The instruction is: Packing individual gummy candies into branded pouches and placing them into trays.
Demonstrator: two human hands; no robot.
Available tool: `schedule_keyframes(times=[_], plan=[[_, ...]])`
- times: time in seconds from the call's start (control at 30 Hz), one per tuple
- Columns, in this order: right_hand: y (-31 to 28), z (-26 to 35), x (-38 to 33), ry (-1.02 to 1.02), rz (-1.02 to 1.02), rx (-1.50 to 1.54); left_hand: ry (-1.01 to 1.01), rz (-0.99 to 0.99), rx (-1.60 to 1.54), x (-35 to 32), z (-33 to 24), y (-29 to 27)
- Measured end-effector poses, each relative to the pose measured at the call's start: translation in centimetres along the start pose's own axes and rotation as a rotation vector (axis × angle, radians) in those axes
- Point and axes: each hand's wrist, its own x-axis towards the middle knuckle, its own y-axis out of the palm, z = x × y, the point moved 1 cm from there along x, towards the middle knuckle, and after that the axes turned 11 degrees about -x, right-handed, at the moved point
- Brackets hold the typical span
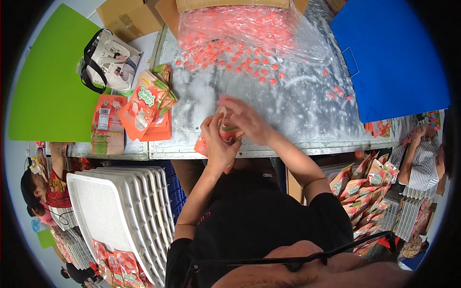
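My left hand (pixel 220 141) is closed around a red and green pouch (pixel 227 134), holding it upright at the table's near edge. The pouch's pale mouth is spread at the top. Over that mouth reaches my right hand (pixel 249 121), its fingers stretched out and slightly blurred; no object shows in them. More flat red material (pixel 200 146) pokes out below the left hand. Farther back, small round red candies (pixel 249 61) lie scattered on the metal table (pixel 307 120). They spill from a clear plastic bag (pixel 240 25) in a cardboard box (pixel 230 4).
Left of my hands lie fanned flat pouches (pixel 149 103) and a second pouch stack (pixel 108 125), beside a white tote bag (pixel 113 60). A green panel (pixel 57 81) and a blue panel (pixel 389 57) flank the table. White trays (pixel 105 201) and filled pouches (pixel 367 187) stand below. Other people work nearby.
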Motion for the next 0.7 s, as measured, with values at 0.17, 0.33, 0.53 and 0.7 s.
schedule_keyframes(times=[0.17,0.33,0.53,0.7], plan=[[-6.2,-12.2,2.1,0.195,-0.256,-0.920,0.033,0.001,0.019,0.2,-2.0,-0.9],[-7.6,-18.0,2.4,0.414,-0.093,-1.103,0.020,-0.010,0.020,-0.2,-2.5,-1.5],[-4.6,-17.3,-1.2,0.365,-0.015,-1.028,-0.004,-0.015,0.034,-0.8,-2.4,-2.0],[-7.2,-17.1,-3.7,0.407,-0.405,0.065,0.011,-0.017,0.016,-0.8,-2.2,-2.5]])
